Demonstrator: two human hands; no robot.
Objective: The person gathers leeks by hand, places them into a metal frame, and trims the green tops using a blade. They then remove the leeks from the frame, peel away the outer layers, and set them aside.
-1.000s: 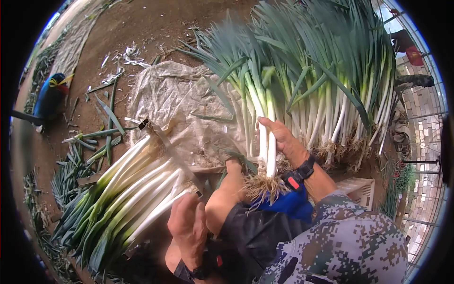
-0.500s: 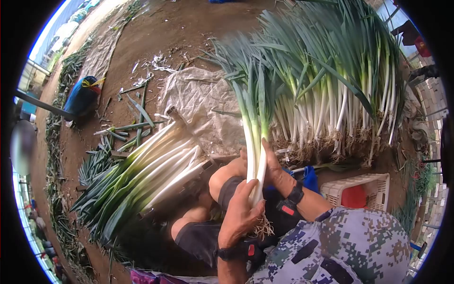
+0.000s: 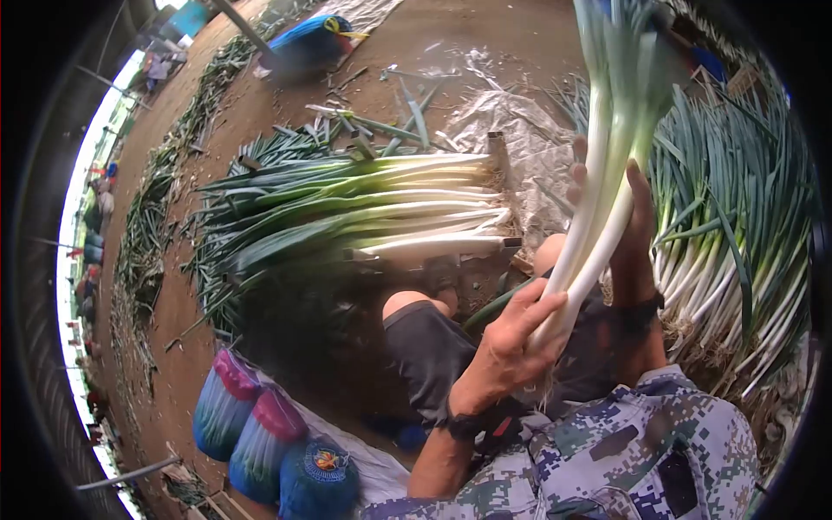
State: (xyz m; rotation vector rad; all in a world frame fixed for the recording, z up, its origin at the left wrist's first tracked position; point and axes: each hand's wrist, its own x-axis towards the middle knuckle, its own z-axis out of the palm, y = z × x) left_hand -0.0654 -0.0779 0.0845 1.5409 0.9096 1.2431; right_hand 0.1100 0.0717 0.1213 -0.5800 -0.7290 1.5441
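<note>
A small bunch of long green onions [image 3: 598,221], white stalks below and green leaves above, slants up in front of my body. My left hand [image 3: 511,338] is closed around the white stalks near the root end. Higher up, my right hand [image 3: 637,230] cups the same bunch from behind, its fingers showing to the left of the stalks and its thumb to the right. Left of my knees, trimmed-looking green onions [image 3: 381,212] lie side by side on a low rack [image 3: 497,156], white ends pointing right. More green onions [image 3: 719,234] with roots stand massed at the right.
Bundles in blue wrapping with purple tops [image 3: 276,420] stand at the lower left. A blue bundle with a yellow tie [image 3: 312,39] lies farther off. A pale woven sheet [image 3: 494,117] covers some dirt floor, and leaf scraps [image 3: 156,225] are strewn along the left.
My view has turned left, bringing the wrapped bundles into sight. Both hands have raised the held onions, now tilted rightward, and my right hand's fingers show beyond the stalks.
</note>
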